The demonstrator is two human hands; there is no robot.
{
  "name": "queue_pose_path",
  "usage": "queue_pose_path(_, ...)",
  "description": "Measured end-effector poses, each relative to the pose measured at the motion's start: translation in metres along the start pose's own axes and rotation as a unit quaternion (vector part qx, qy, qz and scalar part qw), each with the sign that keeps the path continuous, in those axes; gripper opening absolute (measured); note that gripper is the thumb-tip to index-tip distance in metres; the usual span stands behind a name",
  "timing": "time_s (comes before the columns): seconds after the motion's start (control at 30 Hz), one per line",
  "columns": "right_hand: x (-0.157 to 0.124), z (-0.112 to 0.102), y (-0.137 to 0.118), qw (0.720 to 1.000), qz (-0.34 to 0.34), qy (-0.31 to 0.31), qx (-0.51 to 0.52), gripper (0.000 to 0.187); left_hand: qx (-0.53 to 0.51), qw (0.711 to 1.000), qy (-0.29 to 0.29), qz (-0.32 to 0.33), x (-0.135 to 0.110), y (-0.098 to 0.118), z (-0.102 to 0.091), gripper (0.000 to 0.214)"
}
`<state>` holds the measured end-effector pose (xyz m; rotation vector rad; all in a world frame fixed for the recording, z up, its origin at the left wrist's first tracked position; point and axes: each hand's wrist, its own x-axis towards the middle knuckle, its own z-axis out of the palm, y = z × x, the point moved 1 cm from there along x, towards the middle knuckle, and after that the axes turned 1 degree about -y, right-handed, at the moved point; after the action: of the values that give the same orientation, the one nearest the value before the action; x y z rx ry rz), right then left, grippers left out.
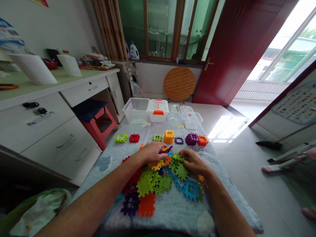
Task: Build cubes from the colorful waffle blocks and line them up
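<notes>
A heap of flat, toothed plastic building tiles (158, 184) in green, blue, red, purple and orange lies on a light blue cloth (172, 214). My left hand (151, 152) rests palm down on the far side of the heap, fingers curled over purple and yellow tiles. My right hand (194, 161) lies beside it, fingers bent onto a green tile (181, 171). Beyond the hands stands a row of assembled pieces: a green one (120, 138), a red one (134, 138), an orange cube (169, 136), a purple cube (192, 139).
Clear plastic boxes (137, 110) and one with an orange latch (158, 111) stand at the cloth's far end. A white desk with drawers (56, 131) and a red stool (98, 126) are on the left. Tiled floor and a broom (269, 144) lie to the right.
</notes>
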<state>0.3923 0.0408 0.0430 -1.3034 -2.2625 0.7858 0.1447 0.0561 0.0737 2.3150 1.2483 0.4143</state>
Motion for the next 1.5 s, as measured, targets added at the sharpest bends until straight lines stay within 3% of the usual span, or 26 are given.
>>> queue_pose_path(0.17, 0.003, 0.001, 0.009, 0.995, 0.057, 0.043, 0.070, 0.012, -0.003, 0.999, -0.034, 0.041, -0.001, 0.003, 0.005, 0.019)
queue_pose_path(0.3, 0.005, 0.003, 0.012, 0.979, 0.077, 0.094, 0.165, 0.019, -0.008, 0.997, -0.063, 0.038, -0.008, 0.012, 0.001, 0.013)
queue_pose_path(0.47, 0.007, 0.005, 0.018, 0.966, 0.096, 0.136, 0.197, 0.026, 0.020, 0.995, -0.090, 0.045, -0.017, 0.028, -0.002, 0.011)
queue_pose_path(0.67, 0.007, 0.003, 0.021, 0.949, 0.088, 0.145, 0.266, 0.028, 0.015, 0.989, -0.135, 0.052, -0.027, 0.046, -0.007, 0.011)
queue_pose_path(0.93, 0.007, -0.004, 0.013, 0.916, 0.082, 0.183, 0.347, 0.032, 0.021, 0.996, -0.066, 0.064, -0.028, 0.047, -0.006, 0.010)
queue_pose_path(1.07, 0.005, -0.004, 0.007, 0.913, 0.086, 0.149, 0.370, 0.033, 0.024, 0.997, -0.043, 0.066, -0.027, 0.045, 0.001, 0.012)
queue_pose_path(1.2, 0.003, -0.001, -0.001, 0.914, 0.082, 0.092, 0.387, 0.036, 0.021, 0.999, 0.010, 0.048, -0.021, 0.046, 0.004, 0.031)
queue_pose_path(1.33, 0.003, 0.001, 0.000, 0.943, 0.073, 0.044, 0.322, 0.040, 0.035, 0.998, 0.029, 0.035, -0.014, 0.045, 0.008, 0.041)
queue_pose_path(1.4, 0.003, -0.001, 0.005, 0.968, 0.068, 0.067, 0.230, 0.040, 0.048, 0.998, 0.022, 0.035, -0.013, 0.043, 0.011, 0.042)
queue_pose_path(1.5, 0.002, -0.006, 0.013, 0.985, 0.064, 0.098, 0.123, 0.045, 0.066, 0.997, 0.005, 0.032, -0.013, 0.041, 0.015, 0.044)
